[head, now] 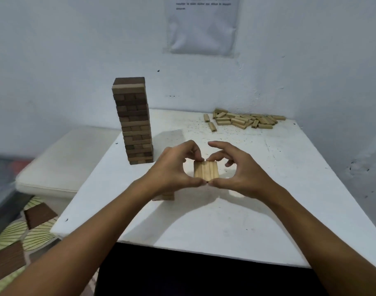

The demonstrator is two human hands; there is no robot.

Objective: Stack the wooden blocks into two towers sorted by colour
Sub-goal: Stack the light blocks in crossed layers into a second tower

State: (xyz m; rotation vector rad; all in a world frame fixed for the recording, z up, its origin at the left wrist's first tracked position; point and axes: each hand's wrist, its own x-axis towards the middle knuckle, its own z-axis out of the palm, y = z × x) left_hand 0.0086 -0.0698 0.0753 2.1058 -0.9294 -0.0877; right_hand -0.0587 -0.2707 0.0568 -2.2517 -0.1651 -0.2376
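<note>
A tall tower of dark brown blocks (134, 122) stands on the white table (257, 210) at the back left. In the middle a light wood tower (205, 170) shows its top layer of three blocks side by side; its base peeks out below my left wrist. My left hand (172, 169) and my right hand (240, 171) cup this top layer from either side, fingertips on its far edge and thumbs meeting at its near edge. A pile of loose light blocks (244, 121) lies at the back right.
The table sits in a corner of white walls, with a paper sheet (202, 26) pinned above. A white cushion (60, 165) lies left of the table. Dark wooden pieces (40, 216) rest on a patterned floor mat at lower left.
</note>
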